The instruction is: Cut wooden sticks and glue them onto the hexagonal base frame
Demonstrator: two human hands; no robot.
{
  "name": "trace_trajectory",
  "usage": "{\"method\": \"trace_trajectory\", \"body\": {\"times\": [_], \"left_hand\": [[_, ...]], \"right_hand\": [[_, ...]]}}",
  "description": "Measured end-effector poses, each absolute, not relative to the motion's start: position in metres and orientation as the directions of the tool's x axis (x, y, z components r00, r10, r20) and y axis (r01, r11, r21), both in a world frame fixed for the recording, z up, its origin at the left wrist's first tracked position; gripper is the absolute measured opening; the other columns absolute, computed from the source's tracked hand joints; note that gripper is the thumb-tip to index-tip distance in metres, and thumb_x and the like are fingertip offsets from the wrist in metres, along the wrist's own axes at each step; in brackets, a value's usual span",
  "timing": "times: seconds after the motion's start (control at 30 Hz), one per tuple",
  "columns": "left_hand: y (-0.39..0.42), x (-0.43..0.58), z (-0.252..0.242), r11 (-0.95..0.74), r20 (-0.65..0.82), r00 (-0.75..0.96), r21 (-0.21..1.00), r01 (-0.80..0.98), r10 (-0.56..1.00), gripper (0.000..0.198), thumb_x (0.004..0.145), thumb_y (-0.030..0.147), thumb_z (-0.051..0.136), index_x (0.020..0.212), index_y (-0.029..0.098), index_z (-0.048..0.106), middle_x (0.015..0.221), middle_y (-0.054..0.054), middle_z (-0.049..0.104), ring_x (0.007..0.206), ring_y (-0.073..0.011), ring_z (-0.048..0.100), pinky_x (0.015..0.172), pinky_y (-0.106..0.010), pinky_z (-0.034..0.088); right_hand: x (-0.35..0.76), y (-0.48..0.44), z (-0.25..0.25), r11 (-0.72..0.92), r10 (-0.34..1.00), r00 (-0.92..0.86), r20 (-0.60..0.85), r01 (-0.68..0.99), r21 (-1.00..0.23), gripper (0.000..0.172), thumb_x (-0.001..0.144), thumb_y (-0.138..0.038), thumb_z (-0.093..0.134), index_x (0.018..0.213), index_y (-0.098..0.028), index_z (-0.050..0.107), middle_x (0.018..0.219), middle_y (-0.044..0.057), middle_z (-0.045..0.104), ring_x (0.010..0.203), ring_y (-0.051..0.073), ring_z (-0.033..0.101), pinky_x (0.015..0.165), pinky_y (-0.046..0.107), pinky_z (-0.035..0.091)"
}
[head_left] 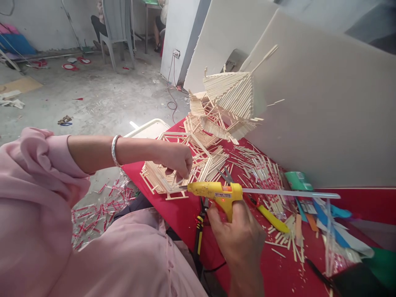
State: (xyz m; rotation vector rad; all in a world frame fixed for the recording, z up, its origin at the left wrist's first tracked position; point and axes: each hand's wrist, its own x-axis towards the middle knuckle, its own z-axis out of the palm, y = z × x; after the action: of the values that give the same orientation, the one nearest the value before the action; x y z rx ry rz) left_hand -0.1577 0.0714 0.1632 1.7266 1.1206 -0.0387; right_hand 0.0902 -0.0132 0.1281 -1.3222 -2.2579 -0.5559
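My right hand (238,231) is wrapped round the handle of a yellow hot glue gun (213,192), whose small red light glows. A long translucent glue stick (291,192) sticks out of its back. The nozzle points left, close to the near edge of a flat frame (154,181) built of thin wooden sticks. Over that frame my left hand (176,159) is closed, fingers curled downward; what they pinch is hidden. Behind it stands a larger stick model (230,93) with slanted, roof-like panels.
Loose sticks (247,159) and plastic wrappers lie on the red table (182,220). Black-and-yellow pliers (199,231), yellow-handled scissors (272,218) and a green roll (298,181) lie around the gun. White boards (309,103) lean behind. Red-striped wrappers (95,210) litter the floor.
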Motion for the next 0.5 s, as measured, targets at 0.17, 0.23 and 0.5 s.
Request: {"method": "trace_trajectory", "body": {"times": [0.17, 0.23, 0.5], "left_hand": [[0.071, -0.154, 0.159, -0.048, -0.456, 0.593, 0.765, 0.642, 0.664, 0.012, 0.067, 0.024, 0.061, 0.069, 0.019, 0.072, 0.060, 0.001, 0.066, 0.044, -0.0088, 0.051, 0.046, -0.022, 0.034], [0.071, -0.153, 0.159, -0.061, -0.454, 0.594, 0.759, 0.648, 0.663, 0.012, 0.067, 0.023, 0.061, 0.067, 0.019, 0.072, 0.060, 0.001, 0.066, 0.045, -0.0086, 0.051, 0.047, -0.022, 0.034], [0.067, -0.144, 0.168, -0.035, -0.517, 0.556, 0.711, 0.702, 0.651, 0.012, 0.069, 0.022, 0.059, 0.063, 0.017, 0.069, 0.060, 0.002, 0.068, 0.041, -0.0070, 0.050, 0.050, -0.022, 0.039]], "right_hand": [[0.099, -0.012, 0.124, 0.408, 0.714, -0.396, 0.577, 0.905, 0.116, 0.023, 0.089, -0.038, 0.048, 0.075, -0.020, 0.051, 0.062, 0.002, 0.057, 0.053, 0.017, 0.056, 0.048, 0.028, 0.032], [0.102, -0.010, 0.122, 0.385, 0.717, -0.381, 0.583, 0.914, 0.124, 0.022, 0.089, -0.038, 0.049, 0.077, -0.020, 0.052, 0.063, 0.002, 0.058, 0.054, 0.017, 0.057, 0.048, 0.028, 0.032], [0.112, -0.007, 0.120, 0.340, 0.697, -0.368, 0.616, 0.925, 0.169, 0.026, 0.089, -0.040, 0.049, 0.076, -0.019, 0.054, 0.061, 0.002, 0.057, 0.051, 0.016, 0.055, 0.046, 0.028, 0.031]]}}
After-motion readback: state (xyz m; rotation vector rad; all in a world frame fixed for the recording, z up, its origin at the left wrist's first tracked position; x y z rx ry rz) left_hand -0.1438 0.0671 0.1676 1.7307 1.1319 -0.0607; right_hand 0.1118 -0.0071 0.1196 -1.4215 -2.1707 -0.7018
